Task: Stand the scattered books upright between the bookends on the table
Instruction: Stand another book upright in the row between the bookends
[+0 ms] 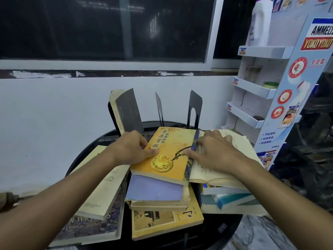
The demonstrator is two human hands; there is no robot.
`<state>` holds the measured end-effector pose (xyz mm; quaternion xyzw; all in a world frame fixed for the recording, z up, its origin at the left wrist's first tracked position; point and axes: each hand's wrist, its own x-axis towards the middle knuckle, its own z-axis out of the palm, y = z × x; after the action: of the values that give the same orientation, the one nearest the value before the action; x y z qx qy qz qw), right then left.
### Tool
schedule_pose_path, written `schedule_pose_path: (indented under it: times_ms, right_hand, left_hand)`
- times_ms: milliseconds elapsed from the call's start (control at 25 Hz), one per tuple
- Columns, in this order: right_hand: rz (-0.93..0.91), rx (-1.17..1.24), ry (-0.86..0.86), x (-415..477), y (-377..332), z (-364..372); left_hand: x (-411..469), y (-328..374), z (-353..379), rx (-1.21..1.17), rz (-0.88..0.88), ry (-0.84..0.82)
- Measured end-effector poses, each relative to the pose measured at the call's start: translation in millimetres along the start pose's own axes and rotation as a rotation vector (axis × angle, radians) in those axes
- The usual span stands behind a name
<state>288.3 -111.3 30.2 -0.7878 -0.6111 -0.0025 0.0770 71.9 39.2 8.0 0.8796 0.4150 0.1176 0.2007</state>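
- The orange book (167, 152) lies flat, cover up, on top of the middle pile on the round black table (232, 230); it is in front of the bookends, not between them
- The left hand (132, 148) grips the orange book's left edge; the thumb lies across the cover, and the fingers curl down over the side
- The right hand (213, 152) rests palm down with relaxed fingers on the pages of an open book (232, 170); its thumb touches the blue strip along the orange book's right edge; it grips nothing that shows
- The open book lies just beside the orange book, on top of a pile of blue and white books (232, 202)
- Under the orange book sits a lavender book (155, 191); lowest in that pile is a yellow book (167, 222) with a picture on its cover
- At the back of the table stand two black bookends (195, 107), apart from each other; left of them a grey book (128, 110) stands upright, tilted
- On the left a cream book (100, 184) lies on a dark book (90, 230)
- A white display rack (254, 87) stands to the right of the table
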Motion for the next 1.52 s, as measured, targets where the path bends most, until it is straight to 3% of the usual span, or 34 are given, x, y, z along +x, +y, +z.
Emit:
schedule_pose_path:
  times_ms: [320, 480, 680, 1240, 1520]
  right_hand:
    - [-0.107, -0.022, -0.118, 43.6, 23.3, -8.9]
    - [-0.138, -0.024, -0.098, 54.3, 33.5, -4.6]
    - [-0.162, -0.034, -0.084, 64.0, 40.6, 3.2]
    - [-0.175, 0.066, -0.050, 54.1, 36.1, -11.8]
    - [-0.222, 0.318, 0.203, 49.2, 20.7, -35.0]
  left_hand:
    - [-6.3, -2.2, -6.3, -0.040, 0.044, -0.014]
    - [12.9, -14.5, -10.3, -0.093, 0.145, -0.155]
    - [29.0, -26.4, -2.0, -0.163, 0.105, -0.241]
    - [19.3, -30.8, 4.5, -0.355, 0.206, 0.061]
    - [-2.0, -14.2, -20.9, -0.569, 0.217, 0.167]
